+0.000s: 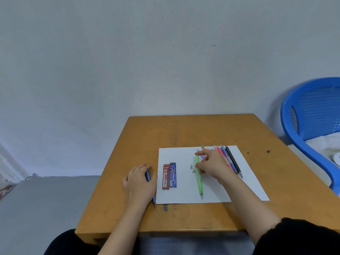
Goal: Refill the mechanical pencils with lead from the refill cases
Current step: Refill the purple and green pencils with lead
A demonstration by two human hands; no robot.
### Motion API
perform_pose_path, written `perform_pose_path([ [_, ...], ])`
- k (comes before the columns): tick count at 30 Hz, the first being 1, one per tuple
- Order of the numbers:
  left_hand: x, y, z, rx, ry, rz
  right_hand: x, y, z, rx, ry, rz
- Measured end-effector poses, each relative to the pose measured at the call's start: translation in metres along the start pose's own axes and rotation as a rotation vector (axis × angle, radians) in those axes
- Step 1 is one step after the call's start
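Left hand (140, 181): palm down on the tabletop (193, 131) just left of the paper sheet (182, 196), forearm reaching in from below; grip clenched around a blue pencil (150, 188), its tip pointing back toward the person.
Right hand (211, 165): hovering low over the sheet, wrist bent left, thumb and forefinger grasping the upper part of a green pencil (199, 181).
Green pencil: lies lengthwise on the sheet, tip nearest the person.
Refill cases: red case (166, 177) and blue case (173, 175) side by side, touching, on the sheet's left part.
Other pencils (231, 162): a row on the sheet, partly behind the right hand.
Small grey pieces (192, 168): just left of the green pencil.
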State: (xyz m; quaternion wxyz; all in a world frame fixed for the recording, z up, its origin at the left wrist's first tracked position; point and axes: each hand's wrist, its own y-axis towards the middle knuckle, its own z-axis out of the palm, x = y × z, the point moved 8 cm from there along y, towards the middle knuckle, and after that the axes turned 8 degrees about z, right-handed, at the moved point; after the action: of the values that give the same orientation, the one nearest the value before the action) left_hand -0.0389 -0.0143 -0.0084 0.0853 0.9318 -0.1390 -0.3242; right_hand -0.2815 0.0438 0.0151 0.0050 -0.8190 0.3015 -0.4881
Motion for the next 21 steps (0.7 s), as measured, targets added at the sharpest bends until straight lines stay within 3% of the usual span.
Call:
perform_pose_path([
  [21,-0.002,0.000,-0.003,-0.028,-0.021,0.012,-0.004,-0.002,0.011,0.006,-0.275,-0.046],
])
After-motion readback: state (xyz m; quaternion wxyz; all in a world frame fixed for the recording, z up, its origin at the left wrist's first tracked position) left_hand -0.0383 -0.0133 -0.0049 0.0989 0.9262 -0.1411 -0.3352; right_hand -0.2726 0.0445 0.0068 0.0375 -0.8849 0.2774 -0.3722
